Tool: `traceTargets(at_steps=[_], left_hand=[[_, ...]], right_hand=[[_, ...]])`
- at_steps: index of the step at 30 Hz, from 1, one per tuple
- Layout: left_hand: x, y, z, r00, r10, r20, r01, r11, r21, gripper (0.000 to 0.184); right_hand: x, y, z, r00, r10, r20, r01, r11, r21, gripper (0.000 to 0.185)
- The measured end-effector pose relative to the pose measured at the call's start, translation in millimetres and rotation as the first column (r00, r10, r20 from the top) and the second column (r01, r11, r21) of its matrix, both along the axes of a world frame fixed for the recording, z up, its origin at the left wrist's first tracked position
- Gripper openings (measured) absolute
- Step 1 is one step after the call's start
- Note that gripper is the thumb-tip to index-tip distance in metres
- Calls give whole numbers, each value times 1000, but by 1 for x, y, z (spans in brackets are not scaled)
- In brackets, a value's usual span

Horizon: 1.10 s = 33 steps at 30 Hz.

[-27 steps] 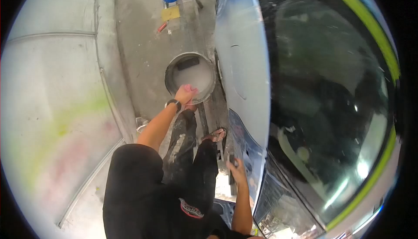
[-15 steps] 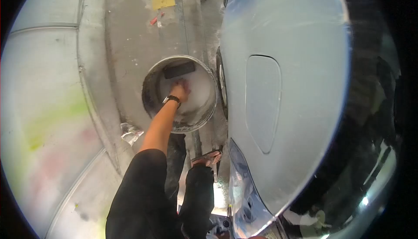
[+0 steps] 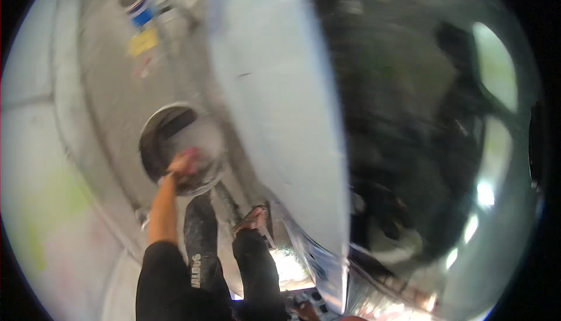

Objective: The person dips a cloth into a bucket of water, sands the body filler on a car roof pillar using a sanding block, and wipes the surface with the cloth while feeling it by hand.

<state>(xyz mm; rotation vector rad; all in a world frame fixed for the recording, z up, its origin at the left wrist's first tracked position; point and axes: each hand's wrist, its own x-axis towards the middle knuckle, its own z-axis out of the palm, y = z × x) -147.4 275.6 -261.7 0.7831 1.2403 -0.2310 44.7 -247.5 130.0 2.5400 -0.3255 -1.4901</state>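
Note:
My left hand (image 3: 186, 162) is over or in the round bucket (image 3: 147, 166), which holds cloudy whitish liquid. The fingers are smeared by motion, so their closure and any held thing cannot be made out. A dark band circles the wrist. At the bucket's far side, apart from my hand, lies a dark rectangular block (image 3: 177, 123). A sliver of skin at the bottom edge, beside the car, may belong to my right hand (image 3: 353, 318); its fingers are out of sight.
A pale grey car panel (image 3: 274, 87) stands right of the bucket, with dark reflective glass (image 3: 403, 122) beyond. A paint-stained light wall (image 3: 41, 169) is on the left. A yellow sheet (image 3: 143, 42) and a blue-banded container (image 3: 139, 10) are farther along the floor. My sandalled foot (image 3: 254, 218) is near the bucket.
The view has swung right, so the bucket now sits farther left and lower. My left hand has shifted towards the bucket's near side, away from the dark block.

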Motion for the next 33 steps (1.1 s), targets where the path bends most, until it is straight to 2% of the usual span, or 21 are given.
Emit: traceTargets(at_steps=[2, 3, 5, 7, 9, 11, 12, 13, 16, 17, 18, 19, 20, 21, 22, 23, 24, 26, 28, 31, 33], left_hand=[[-21, 23, 69, 920, 326, 218, -278, 934, -225, 62], [-10, 38, 154, 878, 349, 328, -305, 935, -179, 62], [-8, 55, 226, 787, 352, 506, -282, 936, -213, 64], [0, 76, 308, 719, 339, 606, -229, 940, -254, 65], [-7, 91, 359, 599, 382, 704, -202, 923, -328, 65], [40, 112, 470, 654, 276, 704, -184, 961, -206, 59], [70, 111, 528, 658, 241, 713, -183, 970, -159, 57], [93, 113, 567, 608, 139, 782, -82, 990, -112, 51], [182, 97, 698, 451, -186, 873, 99, 982, 158, 36], [214, 74, 737, 441, -321, 838, 107, 946, 306, 31], [247, 68, 769, 256, -474, 842, 223, 877, 426, 29], [273, 51, 815, 238, -607, 758, 298, 789, 538, 25], [299, 34, 860, 196, -727, 658, 365, 677, 639, 23], [328, 2, 876, 168, -638, 751, 335, 754, 565, 24], [353, -22, 906, -7, -736, 676, 262, 652, 712, 23], [383, -39, 934, -129, -927, 351, 75, 344, 936, 25], [395, -69, 976, -125, -990, 70, -148, 89, 985, 31], [429, -121, 1013, -232, -968, -97, -276, -30, 961, 43], [468, -170, 1014, -322, -943, -80, -373, 49, 926, 33], [488, -209, 1021, -218, -923, -318, -423, -204, 883, 30], [490, -219, 1027, -146, -901, -409, -382, -330, 863, 26]], right_hand=[[-9, 10, 42, 998, -62, 14, 62, 998, -26, 54], [-7, 16, 73, 995, -102, 4, 102, 994, -48, 53], [2, 24, 134, 987, -159, -37, 158, 987, -21, 53], [6, 30, 179, 985, -171, -36, 175, 968, 179, 57], [14, 35, 211, 984, -176, -29, 171, 886, 432, 81], [38, 76, 244, 980, -185, -77, 190, 733, 653, 88], [45, 94, 287, 986, -75, 152, -57, 699, 713, 81], [50, 90, 298, 977, -120, 177, -50, 677, 735, 83], [75, 154, 462, 883, -190, 430, -283, 515, 809, 86], [85, 150, 486, 806, -152, 572, -441, 492, 751, 86], [98, 147, 509, 704, -126, 699, -581, 463, 669, 87], [115, 141, 526, 603, -168, 780, -688, 384, 616, 87], [131, 143, 553, 526, -115, 843, -721, 466, 513, 86], [153, 140, 559, 339, -93, 936, -813, 472, 341, 86], [180, 139, 565, 214, -42, 976, -859, 468, 209, 83], [203, 139, 570, 161, 35, 986, -852, 510, 121, 82], [223, 142, 571, 76, 63, 995, -873, 486, 36, 79], [266, 159, 560, 149, 42, 988, -913, 389, 121, 70], [284, 157, 549, 173, 106, 979, -924, 363, 124, 67], [289, 131, 541, 111, 180, 977, -920, 390, 32, 71], [273, 87, 542, 30, 70, 997, -931, 365, 3, 70]])
